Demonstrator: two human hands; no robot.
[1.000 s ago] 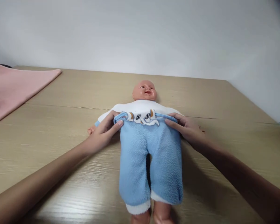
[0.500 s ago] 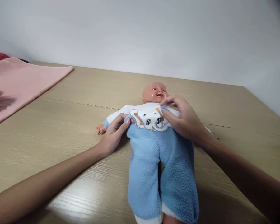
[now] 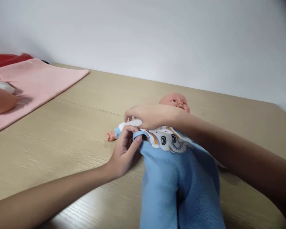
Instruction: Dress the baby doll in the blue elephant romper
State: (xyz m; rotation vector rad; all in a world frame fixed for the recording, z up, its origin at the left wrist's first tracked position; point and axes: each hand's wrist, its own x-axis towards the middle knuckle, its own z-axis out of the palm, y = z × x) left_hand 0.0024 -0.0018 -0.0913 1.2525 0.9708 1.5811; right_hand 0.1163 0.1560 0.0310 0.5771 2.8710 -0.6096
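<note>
A plastic baby doll (image 3: 174,101) lies on its back on the wooden table (image 3: 69,133), head towards the wall. It wears a white top and light blue fleece overalls (image 3: 178,181) with an animal-face bib (image 3: 168,139). My left hand (image 3: 125,151) pinches the blue strap at the overalls' upper left corner, beside the doll's arm. My right hand (image 3: 149,116) reaches across the doll's chest and pinches the white sleeve at that same shoulder. The two hands almost touch.
A pink cloth (image 3: 30,86) covers the table's far left, with a red item (image 3: 7,59) behind it. On the pink cloth lie a skin-coloured rounded object (image 3: 1,101) and something white (image 3: 2,86). A pale wall stands behind the table.
My right hand has crossed from the doll's right side over the chest to the left shoulder. The left hand stayed on the strap. The view has shifted, so the doll sits further right and lower.
</note>
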